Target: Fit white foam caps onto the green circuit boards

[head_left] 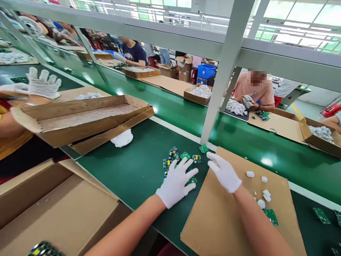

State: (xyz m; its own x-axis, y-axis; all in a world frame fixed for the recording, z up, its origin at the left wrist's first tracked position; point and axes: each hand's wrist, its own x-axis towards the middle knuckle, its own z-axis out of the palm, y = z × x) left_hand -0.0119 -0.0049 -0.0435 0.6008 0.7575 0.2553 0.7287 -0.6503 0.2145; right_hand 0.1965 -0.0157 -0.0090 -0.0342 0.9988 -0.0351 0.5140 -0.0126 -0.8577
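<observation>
My left hand (pixel 178 182), in a white glove, lies spread flat over a small pile of green circuit boards (pixel 174 156) on the green bench top. My right hand (pixel 224 172), also gloved, rests with its fingers apart on the left edge of a flat cardboard sheet (pixel 231 217), holding nothing. One single green board (pixel 204 148) lies just beyond the fingertips of that hand. A few small white plastic pieces (pixel 262 193) and another green board (pixel 271 216) lie on the cardboard to the right of my forearm.
A co-worker's gloved hand (pixel 42 84) holds an open cardboard box (pixel 80 119) at the left. A white cloth (pixel 122 138) lies below it. An empty carton (pixel 53 209) stands at my near left. A grey post (pixel 221 74) rises ahead. People work across the belt.
</observation>
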